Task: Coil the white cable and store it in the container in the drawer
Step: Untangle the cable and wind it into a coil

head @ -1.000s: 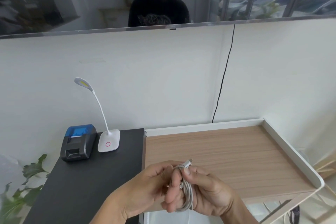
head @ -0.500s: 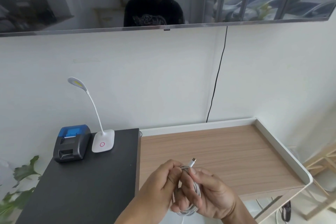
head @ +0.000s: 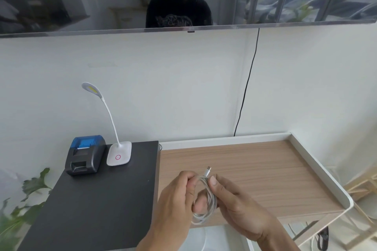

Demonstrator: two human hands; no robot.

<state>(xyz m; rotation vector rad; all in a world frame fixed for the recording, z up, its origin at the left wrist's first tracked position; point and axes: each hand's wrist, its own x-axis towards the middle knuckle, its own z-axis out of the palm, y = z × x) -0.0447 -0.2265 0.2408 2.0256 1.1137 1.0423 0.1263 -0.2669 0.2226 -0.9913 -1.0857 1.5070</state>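
Note:
The white cable (head: 209,199) is wound into a small oval coil, held upright over the front edge of the wooden desk (head: 255,165). My left hand (head: 173,206) grips the coil's left side. My right hand (head: 238,208) pinches its right side with the thumb near the top. A metal plug end sticks up above the coil. Below my hands a white open space shows, possibly the drawer (head: 224,238); its contents are hidden and no container is visible.
A black cabinet top (head: 91,199) at left carries a small printer (head: 85,155) with a blue lid and a white gooseneck lamp (head: 119,155). A plant (head: 24,206) stands far left. A black cord (head: 244,91) hangs down the wall. The desk has a raised white rim (head: 318,171).
The view has shifted slightly. My right thumb has slid up the coil and the plug end now sticks out more. Both hands stay on the cable.

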